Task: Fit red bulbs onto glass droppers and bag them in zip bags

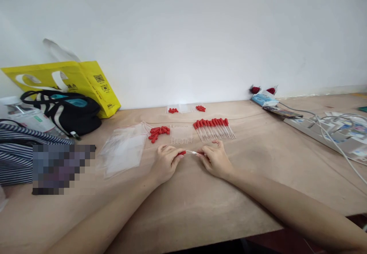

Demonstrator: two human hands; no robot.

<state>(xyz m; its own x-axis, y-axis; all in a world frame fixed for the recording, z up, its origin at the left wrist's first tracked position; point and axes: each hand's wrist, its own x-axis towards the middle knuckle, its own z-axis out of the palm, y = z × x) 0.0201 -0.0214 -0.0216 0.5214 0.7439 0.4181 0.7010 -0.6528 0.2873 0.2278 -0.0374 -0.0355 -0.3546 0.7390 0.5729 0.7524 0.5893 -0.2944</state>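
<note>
My left hand (166, 163) pinches a red rubber bulb (182, 153). From the bulb a thin clear dropper tube (191, 152) reaches across to my right hand (215, 160), whose fingers are closed on its other end. Just beyond my hands lies a row of bare clear tubes (181, 134). To the right of them is a row of droppers (214, 128) with red bulbs on their far ends. A pile of loose red bulbs (158, 132) sits left of the bare tubes.
Clear zip bags (126, 151) lie at the left, and bags with red bulbs (200, 109) lie by the wall. A yellow bag (103, 89), a black bag (83, 114) and striped cloth (17, 158) crowd the left. Right are a white cable (329, 135) and a blue box (263, 99).
</note>
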